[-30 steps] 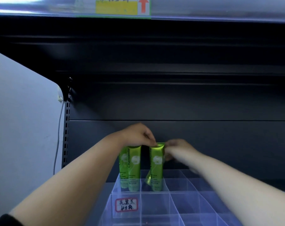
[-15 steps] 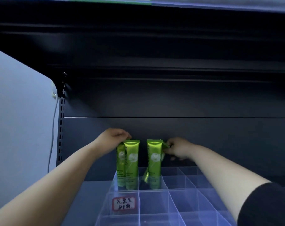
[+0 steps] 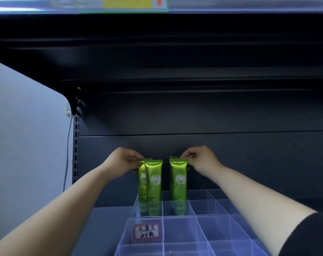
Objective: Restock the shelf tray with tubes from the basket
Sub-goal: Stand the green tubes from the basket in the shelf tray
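Green Chamomile tubes [image 3: 154, 185] stand upright in the back cells of our clear divided shelf tray [image 3: 179, 230]: two at left, a second pair [image 3: 178, 183] one cell right. Our left hand [image 3: 124, 160] pinches the left pair's crimped tops; our right hand [image 3: 199, 159] pinches the other's. They look light, soft-walled, glossy and likely slippery; the stiff crimp seems the best hold. Basket not in view.
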A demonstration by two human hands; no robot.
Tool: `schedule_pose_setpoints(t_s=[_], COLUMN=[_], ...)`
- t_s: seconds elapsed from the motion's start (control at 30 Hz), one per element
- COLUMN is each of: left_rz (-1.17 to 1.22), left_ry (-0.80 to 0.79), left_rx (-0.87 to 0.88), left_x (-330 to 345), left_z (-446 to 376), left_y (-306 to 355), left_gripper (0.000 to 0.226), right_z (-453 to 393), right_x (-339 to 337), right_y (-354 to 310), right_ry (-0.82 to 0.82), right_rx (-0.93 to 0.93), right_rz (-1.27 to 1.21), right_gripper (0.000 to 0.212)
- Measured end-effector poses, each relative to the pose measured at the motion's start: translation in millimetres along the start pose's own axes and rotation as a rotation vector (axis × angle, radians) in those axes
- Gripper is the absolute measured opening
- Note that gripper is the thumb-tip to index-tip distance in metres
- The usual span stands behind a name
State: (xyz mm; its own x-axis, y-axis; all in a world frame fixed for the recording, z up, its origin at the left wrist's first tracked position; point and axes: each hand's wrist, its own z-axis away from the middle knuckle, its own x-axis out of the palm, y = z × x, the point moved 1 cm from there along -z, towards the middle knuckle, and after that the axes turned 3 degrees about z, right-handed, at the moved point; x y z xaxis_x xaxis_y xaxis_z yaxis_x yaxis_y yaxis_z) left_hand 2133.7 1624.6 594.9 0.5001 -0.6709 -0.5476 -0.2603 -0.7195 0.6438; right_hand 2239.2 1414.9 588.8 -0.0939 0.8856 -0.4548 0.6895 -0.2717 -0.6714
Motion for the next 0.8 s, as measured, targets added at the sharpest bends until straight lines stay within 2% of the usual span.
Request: schedule_pose_setpoints(t_s=[0.23, 0.37, 0.43, 0.57, 0.67, 0.8], left_rz=[0.081, -0.005, -0.021, -0.019, -0.013, 0.029], left_ry=[0.106, 0.017, -0.004, -0.041, -0.069, 0.047], left_rx=[0.019, -0.020, -0.035, -0.058, -0.066, -0.093], left_x=[6.9, 11.6, 13.9, 17.1, 17.2, 9.1], left_z=[-7.2, -10.4, -11.0, -10.0, -9.1, -7.7], left_y=[3.4, 4.9, 5.6, 9.9, 11.0, 10.3], left_gripper=[0.016, 0.037, 0.041, 0.038, 0.027, 0.026], right_z=[2.7, 2.9, 3.4, 3.1, 2.3, 1.6], right_x=[-7.2, -5.9, -5.6, -4.1, -4.1, -6.8], right_y=[2.7, 2.2, 1.8, 1.5, 0.6, -3.2], right_ry=[-0.031, -0.050, -0.064, -0.073, -0.061, 0.001], right_rx=[0.040, 0.047, 0.050, 0.065, 0.061, 0.061], right_rz=[-0.061, -0.078, -0.085, -0.082, -0.076, -0.090], right_gripper=[0.023, 0.018, 0.017, 0.018, 0.021, 0.024])
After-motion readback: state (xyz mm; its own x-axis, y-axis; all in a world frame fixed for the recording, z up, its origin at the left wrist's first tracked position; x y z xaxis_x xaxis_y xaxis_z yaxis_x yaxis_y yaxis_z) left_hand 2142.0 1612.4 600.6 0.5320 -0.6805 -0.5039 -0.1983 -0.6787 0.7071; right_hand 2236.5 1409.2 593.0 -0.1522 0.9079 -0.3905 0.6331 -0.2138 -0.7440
